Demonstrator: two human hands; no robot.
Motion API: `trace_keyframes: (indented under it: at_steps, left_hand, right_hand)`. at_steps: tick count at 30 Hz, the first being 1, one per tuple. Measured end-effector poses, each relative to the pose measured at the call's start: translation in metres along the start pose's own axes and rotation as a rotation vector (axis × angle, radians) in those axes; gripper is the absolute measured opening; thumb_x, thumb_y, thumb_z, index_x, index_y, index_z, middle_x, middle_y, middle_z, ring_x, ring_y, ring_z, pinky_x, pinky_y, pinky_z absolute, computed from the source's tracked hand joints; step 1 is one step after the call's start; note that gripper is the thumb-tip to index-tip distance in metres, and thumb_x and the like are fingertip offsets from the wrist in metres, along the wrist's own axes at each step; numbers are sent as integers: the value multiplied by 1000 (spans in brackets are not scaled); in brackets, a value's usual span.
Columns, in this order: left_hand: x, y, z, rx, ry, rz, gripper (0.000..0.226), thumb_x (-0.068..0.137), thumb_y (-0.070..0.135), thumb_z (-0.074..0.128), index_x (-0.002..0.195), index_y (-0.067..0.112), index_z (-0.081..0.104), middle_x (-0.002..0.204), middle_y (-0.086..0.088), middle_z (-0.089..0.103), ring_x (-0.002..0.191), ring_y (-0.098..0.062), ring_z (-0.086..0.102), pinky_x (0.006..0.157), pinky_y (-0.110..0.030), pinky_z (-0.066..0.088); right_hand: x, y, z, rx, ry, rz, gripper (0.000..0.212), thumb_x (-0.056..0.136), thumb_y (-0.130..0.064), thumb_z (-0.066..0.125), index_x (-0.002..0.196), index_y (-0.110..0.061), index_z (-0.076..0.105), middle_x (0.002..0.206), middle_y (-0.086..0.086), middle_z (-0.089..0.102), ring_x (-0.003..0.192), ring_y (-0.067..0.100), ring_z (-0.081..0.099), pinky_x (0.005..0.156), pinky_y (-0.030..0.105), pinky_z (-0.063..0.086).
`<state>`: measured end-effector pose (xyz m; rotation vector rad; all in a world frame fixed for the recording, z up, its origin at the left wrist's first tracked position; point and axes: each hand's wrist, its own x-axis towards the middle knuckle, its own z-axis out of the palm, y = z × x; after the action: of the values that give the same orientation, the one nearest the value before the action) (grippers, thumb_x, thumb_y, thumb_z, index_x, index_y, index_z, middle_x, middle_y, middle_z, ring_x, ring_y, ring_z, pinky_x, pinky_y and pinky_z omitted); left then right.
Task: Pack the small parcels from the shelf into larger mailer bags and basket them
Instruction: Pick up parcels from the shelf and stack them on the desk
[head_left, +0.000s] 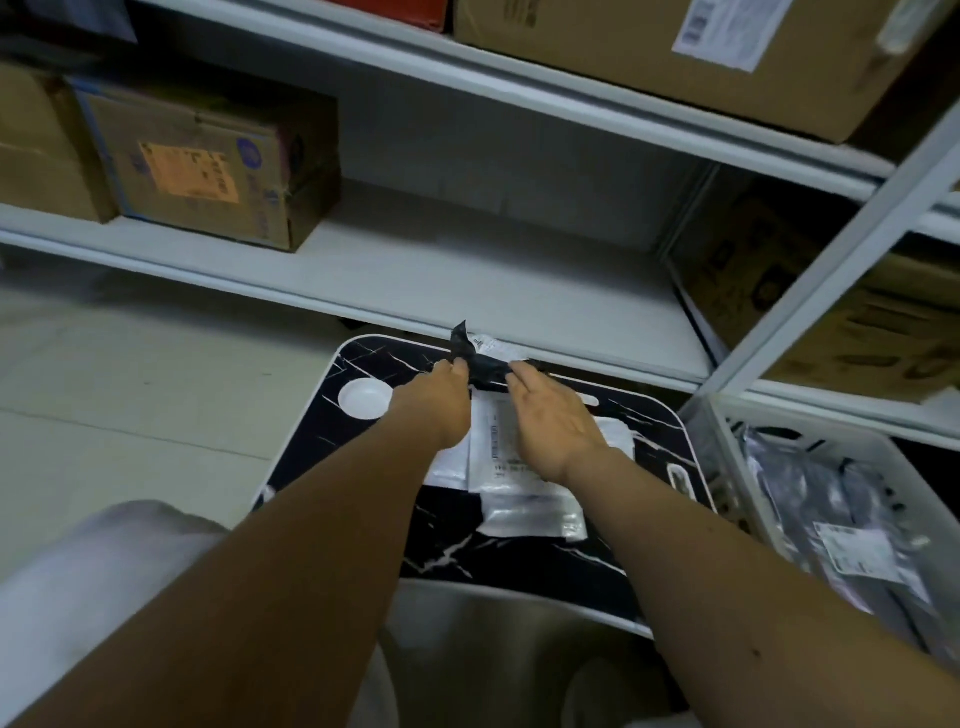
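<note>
Left hand pinching black mailer flap, right hand flat, pressing mailer bag at worktop far edge. Step: sealing. Next: into basket.

Bare forearms, pale grey clothing

small table directly before the shelf unit; on it, a round dish at far left and flat parcels at centre, with a mailer bag at the far edge between the left hand and right hand. basket just right of the table, holding filled mailer bags. cardboard box on the shelf board at left, larger box on the board above, right.
</note>
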<state>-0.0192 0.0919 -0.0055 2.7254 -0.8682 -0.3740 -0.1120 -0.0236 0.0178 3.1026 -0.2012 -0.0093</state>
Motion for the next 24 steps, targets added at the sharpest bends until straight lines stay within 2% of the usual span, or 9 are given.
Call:
trace_keyframes:
  at_steps: [3, 8, 13, 16, 18, 19, 21, 23, 24]
  left_hand:
    - [-16, 16, 10, -10, -13, 18, 63, 92, 6, 39, 151, 11, 16, 149, -9, 33, 127, -34, 45, 102, -49, 39]
    - [-35, 32, 22, 5, -49, -4, 62, 91, 7, 41, 149, 10, 19, 144, -11, 39, 124, -34, 48, 100, -47, 42]
    - [-42, 44, 27, 129, 113, -39, 43, 92, 13, 46, 134, 9, 38, 131, -12, 44, 117, -29, 48, 90, -39, 45]
    - [-40, 50, 28, 155, 285, -38, 34, 92, 12, 44, 126, 9, 44, 123, -10, 45, 111, -25, 47, 86, -35, 44]
    - [-35, 51, 32, 163, 370, 5, 26, 93, 14, 42, 119, 11, 47, 121, -8, 46, 110, -24, 46, 87, -35, 42]
    - [-31, 51, 36, 168, 398, 41, 25, 94, 17, 40, 117, 13, 48, 125, -7, 47, 114, -24, 46, 90, -36, 41]
    - [-20, 51, 44, 167, 399, 111, 34, 99, 26, 33, 129, 16, 45, 144, -5, 40, 134, -24, 35, 105, -41, 35]
    - [-9, 55, 52, 222, 313, 185, 46, 102, 30, 28, 147, 18, 29, 158, -3, 20, 147, -22, 12, 116, -48, 20]
    - [-5, 57, 56, 276, 246, 222, 51, 102, 31, 29, 151, 19, 21, 160, -2, 14, 149, -22, 5, 118, -50, 15]
  right_hand:
    - [-29, 13, 9, 5, 4, -4, 64, 87, 0, 47, 149, -6, 29, 155, 6, 23, 137, 24, 31, 115, 35, 25]
    - [-72, 35, 28, -4, -111, -45, 69, 89, 2, 46, 153, -6, 21, 162, 4, 9, 147, 23, 13, 121, 34, 14]
    - [-98, 55, 49, -4, -204, -50, 42, 89, -6, 54, 130, -9, 59, 158, 1, 25, 144, 24, 24, 117, 35, 24]
    - [-96, 56, 53, 19, -8, 67, 23, 87, -7, 49, 102, -10, 67, 118, 6, 61, 105, 27, 56, 88, 34, 47]
    - [-89, 54, 54, 87, 211, 217, 18, 88, -8, 49, 99, -10, 64, 100, 6, 61, 91, 26, 55, 74, 31, 43]
    - [-82, 53, 56, 117, 289, 270, 19, 89, -10, 49, 103, -12, 62, 103, 6, 60, 94, 25, 54, 76, 33, 43]
    - [-65, 49, 60, 171, 331, 309, 31, 95, -17, 47, 124, -12, 54, 128, 7, 54, 116, 27, 50, 92, 39, 44]
    - [-50, 45, 66, 245, 178, 310, 51, 102, -31, 36, 149, -13, 29, 158, 6, 24, 146, 25, 20, 115, 45, 27]
    - [-45, 44, 71, 244, 68, 299, 57, 103, -38, 29, 154, -16, 15, 163, 2, 8, 150, 20, 4, 120, 45, 15]
